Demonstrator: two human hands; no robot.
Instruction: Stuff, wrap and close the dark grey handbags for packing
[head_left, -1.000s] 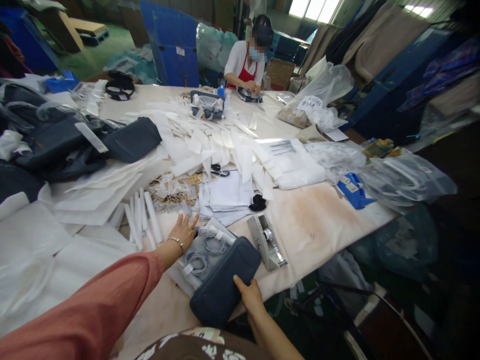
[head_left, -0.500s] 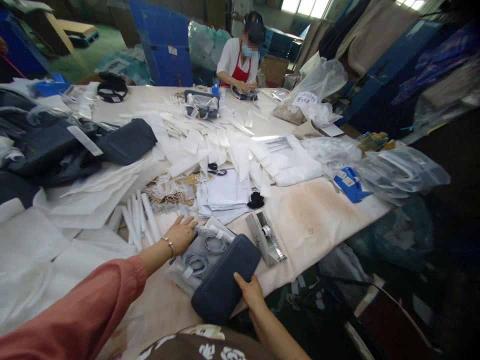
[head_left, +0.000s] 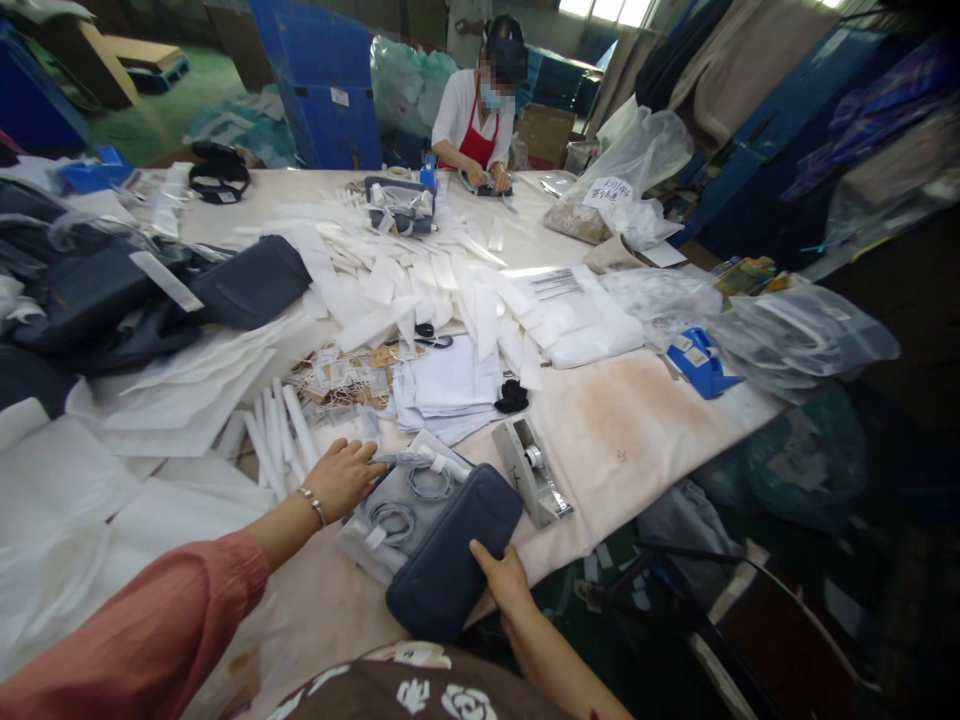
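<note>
A dark blue-grey zip case [head_left: 456,550] lies tilted at the table's front edge. My right hand [head_left: 504,580] grips its near right side, thumb on top and fingers hidden underneath. Against its far left side is a pale, translucent-covered part [head_left: 405,495] with coiled grey cords [head_left: 429,478] held by white wraps. At the upper left corner of that part, my left hand [head_left: 345,480] has its fingers closed on what looks like a short grey strap [head_left: 388,460]. A grey tape dispenser [head_left: 531,472] stands just right of the case.
White foam strips [head_left: 420,290] cover the table's middle. White paper sheets [head_left: 448,385] and tags with strings [head_left: 341,380] lie ahead. Dark bags [head_left: 90,290] are piled left. A blue tape dispenser [head_left: 701,362] sits right. Across the table a co-worker [head_left: 480,110] handles a dark case.
My left hand has moved slightly left and its fingers have drawn together at the grey strap. My right hand keeps its hold on the case, which has hardly moved.
</note>
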